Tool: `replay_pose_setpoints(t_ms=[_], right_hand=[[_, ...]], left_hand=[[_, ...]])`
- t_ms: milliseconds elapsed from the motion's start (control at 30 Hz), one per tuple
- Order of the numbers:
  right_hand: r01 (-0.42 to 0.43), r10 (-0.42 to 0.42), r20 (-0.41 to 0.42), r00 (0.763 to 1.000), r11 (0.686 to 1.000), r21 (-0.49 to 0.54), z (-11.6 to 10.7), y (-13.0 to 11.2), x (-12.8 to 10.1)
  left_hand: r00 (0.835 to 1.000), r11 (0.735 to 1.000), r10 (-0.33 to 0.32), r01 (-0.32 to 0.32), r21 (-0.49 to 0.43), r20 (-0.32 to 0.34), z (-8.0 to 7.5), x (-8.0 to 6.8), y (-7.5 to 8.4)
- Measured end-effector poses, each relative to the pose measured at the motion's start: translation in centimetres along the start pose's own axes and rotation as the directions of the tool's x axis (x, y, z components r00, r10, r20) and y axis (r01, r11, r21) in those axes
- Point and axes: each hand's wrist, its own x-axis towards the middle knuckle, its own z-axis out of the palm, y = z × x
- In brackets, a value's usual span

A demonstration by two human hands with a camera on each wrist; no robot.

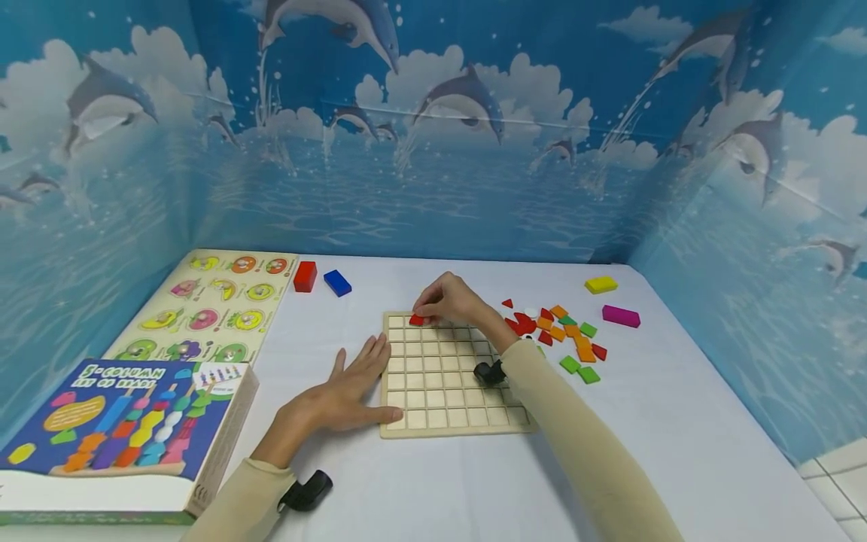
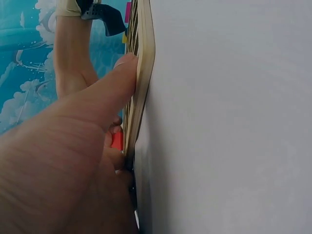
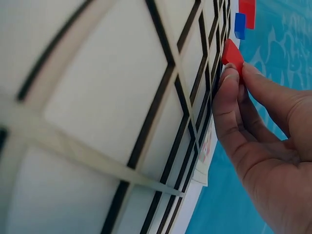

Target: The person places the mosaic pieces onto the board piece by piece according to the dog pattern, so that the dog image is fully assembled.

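A wooden grid board (image 1: 433, 379) lies flat on the white table, its square cells bare in most of the visible area. My right hand (image 1: 448, 299) pinches a red tile (image 1: 416, 320) between thumb and fingers at the board's far left part. The right wrist view shows the red tile (image 3: 233, 56) tilted against the grid, gripped by the fingertips. My left hand (image 1: 350, 391) rests with spread fingers along the board's left edge. In the left wrist view its thumb (image 2: 119, 83) presses on the board's rim (image 2: 146, 53).
Loose red, orange and green tiles (image 1: 584, 346) lie right of the board. Yellow (image 1: 600, 284) and magenta (image 1: 620, 316) blocks lie beyond them. A red block (image 1: 305, 276) and a blue block (image 1: 337, 283) sit at the back left, near a fruit-picture board (image 1: 203, 301) and a bead-set box (image 1: 122, 436).
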Motion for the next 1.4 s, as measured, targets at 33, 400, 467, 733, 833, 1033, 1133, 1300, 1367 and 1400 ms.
replay_pose_setpoints(t_ms=[33, 400, 467, 733, 833, 1033, 1133, 1300, 1367, 1400], right_hand=[[0.002, -0.002, 0.003, 1.000, 1.000, -0.007, 0.0, 0.0, 0.1], [0.020, -0.017, 0.040, 0.999, 0.996, -0.084, 0.6, -0.4, 0.8], [0.014, -0.010, 0.038, 0.999, 0.996, -0.090, 0.7, -0.5, 0.8], [0.021, -0.019, 0.019, 1.000, 0.991, -0.128, 0.8, -0.7, 0.6], [0.031, -0.029, 0.023, 0.999, 0.990, -0.137, 0.8, -0.8, 0.5], [0.048, -0.043, 0.036, 0.998, 0.988, -0.147, 0.8, -0.7, 0.5], [0.056, -0.049, 0.047, 0.998, 0.986, -0.154, 0.7, -0.7, 0.4], [0.068, -0.062, 0.051, 0.997, 0.989, -0.129, -0.2, -0.6, -0.4], [0.072, -0.069, 0.026, 0.997, 0.993, -0.098, -1.1, -0.3, -1.2], [0.069, -0.068, 0.009, 0.998, 0.995, -0.078, -1.6, -0.1, -1.7]], left_hand=[[1.000, 1.000, 0.000, 0.000, -0.001, 0.001, 0.0, 0.0, 0.0], [1.000, 1.000, -0.013, 0.013, 0.015, -0.007, 0.6, 0.7, -1.1], [1.000, 1.000, -0.012, 0.012, 0.018, -0.009, 0.7, 0.8, -1.3], [1.000, 1.000, -0.014, 0.014, 0.023, -0.014, 0.8, 0.9, -1.4], [1.000, 1.000, -0.008, 0.008, 0.015, -0.009, 0.6, 0.7, -1.0], [1.000, 1.000, -0.004, 0.004, -0.010, 0.000, 0.0, 0.1, -0.2], [1.000, 1.000, -0.017, 0.017, -0.003, 0.002, -0.1, 0.0, 0.0], [1.000, 1.000, -0.016, 0.016, 0.000, -0.013, 0.0, 0.1, -0.1], [1.000, 1.000, -0.015, 0.015, 0.007, -0.021, 0.3, 0.3, -0.4], [1.000, 1.000, -0.016, 0.017, 0.010, -0.023, 0.5, 0.4, -0.7]])
